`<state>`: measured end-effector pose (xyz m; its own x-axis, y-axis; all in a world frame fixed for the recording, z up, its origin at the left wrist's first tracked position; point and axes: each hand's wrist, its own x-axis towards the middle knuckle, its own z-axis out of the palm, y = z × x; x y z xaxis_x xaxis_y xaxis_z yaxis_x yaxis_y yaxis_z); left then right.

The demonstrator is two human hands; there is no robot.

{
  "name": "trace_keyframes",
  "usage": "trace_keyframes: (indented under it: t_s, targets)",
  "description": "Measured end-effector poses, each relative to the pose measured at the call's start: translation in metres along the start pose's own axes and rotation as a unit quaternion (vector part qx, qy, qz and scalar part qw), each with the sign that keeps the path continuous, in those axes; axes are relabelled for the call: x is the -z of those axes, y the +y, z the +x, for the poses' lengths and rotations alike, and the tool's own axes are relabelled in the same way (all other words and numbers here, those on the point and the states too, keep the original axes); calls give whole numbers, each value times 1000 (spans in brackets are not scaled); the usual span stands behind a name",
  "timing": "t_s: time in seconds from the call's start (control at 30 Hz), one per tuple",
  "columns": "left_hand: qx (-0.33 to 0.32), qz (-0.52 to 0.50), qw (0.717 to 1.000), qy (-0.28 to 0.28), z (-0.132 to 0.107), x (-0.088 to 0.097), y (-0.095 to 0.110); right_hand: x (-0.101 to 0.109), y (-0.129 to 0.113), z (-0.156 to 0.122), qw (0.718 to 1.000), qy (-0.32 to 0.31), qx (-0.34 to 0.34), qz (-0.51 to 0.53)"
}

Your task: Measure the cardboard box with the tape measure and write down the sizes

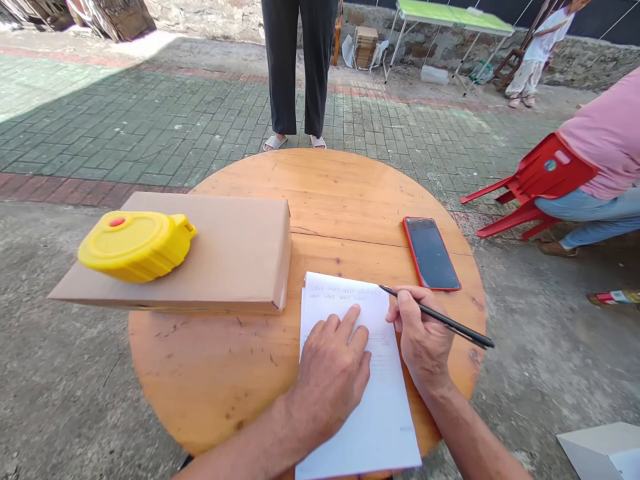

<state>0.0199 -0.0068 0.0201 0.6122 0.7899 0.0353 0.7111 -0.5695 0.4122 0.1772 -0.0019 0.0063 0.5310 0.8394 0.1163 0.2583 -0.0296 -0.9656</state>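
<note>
The right grip (426, 348) clamps the pen (461, 329); the paper (380, 407) lies beneath the spread left grip (333, 367).

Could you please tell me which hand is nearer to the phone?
Right. The right hand is by the near end of the phone; the left hand rests farther off, on the paper.

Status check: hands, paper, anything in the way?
Left hand resting on paper. Right hand gripping black pen. Phone and cardboard box both off the paper.
</note>
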Motion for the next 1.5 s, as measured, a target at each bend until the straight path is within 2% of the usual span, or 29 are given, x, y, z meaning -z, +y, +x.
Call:
trace_keyframes:
  t_s: [0.17, 0.23, 0.3, 0.37, 0.43, 0.53, 0.6, 0.63, 0.7, 0.8, 0.87, 0.93, 1.03, 1.1, 1.2, 1.3, 1.4, 1.5]
  targets:
    - [-1, 4, 1000, 3, 1, -1, 0, 1, 2, 3, 997, 20, 50, -55]
    - [-2, 5, 1000, 5, 1, -1, 0, 6, 1, 5, 991, -7, 83, -105]
    - [-5, 7, 1000, 4, 1, 0, 1, 15, -1, 9, 970, -61, 151, -183]
    - [-5, 9, 1000, 4, 0, 1, 1, 26, -4, 13, 923, -113, 237, -282]
    - [-2, 14, 1000, 5, 0, 3, 2, 36, -7, 16, 859, -160, 301, -381]
    - [-2, 20, 1000, 3, -2, 6, 4, 43, -6, 19, 773, -213, 334, -495]
    - [-7, 28, 1000, 1, -3, 9, 6, 45, -2, 19, 751, -227, 340, -519]
    - [-9, 34, 999, 0, -4, 10, 7, 45, 1, 19, 753, -227, 341, -515]
    - [-8, 47, 999, -3, -5, 13, 11, 46, 6, 17, 775, -211, 340, -489]
    - [-3, 59, 998, -2, -10, 18, 16, 52, 13, 13, 818, -158, 330, -445]
    - [-5, 59, 998, 8, -18, 21, 19, 59, 17, 6, 834, -117, 323, -431]
    - [-8, 48, 999, 21, -33, 23, 20, 67, 22, -6, 845, -84, 320, -421]
    - [-13, 17, 999, 45, -70, 25, 15, 78, 27, -37, 862, -44, 322, -390]
    - [-14, -7, 997, 71, -102, 24, 3, 84, 30, -63, 872, -22, 322, -367]
    - [4, -29, 991, 129, -149, 23, -29, 91, 32, -100, 887, 0, 316, -337]
    - [52, -43, 975, 211, -180, 29, -66, 92, 34, -120, 898, -5, 312, -310]
    - [116, -70, 951, 280, -186, 46, -92, 80, 34, -118, 903, -34, 320, -285]
    - [160, -94, 917, 354, -171, 65, -110, 50, 22, -106, 910, -69, 321, -254]
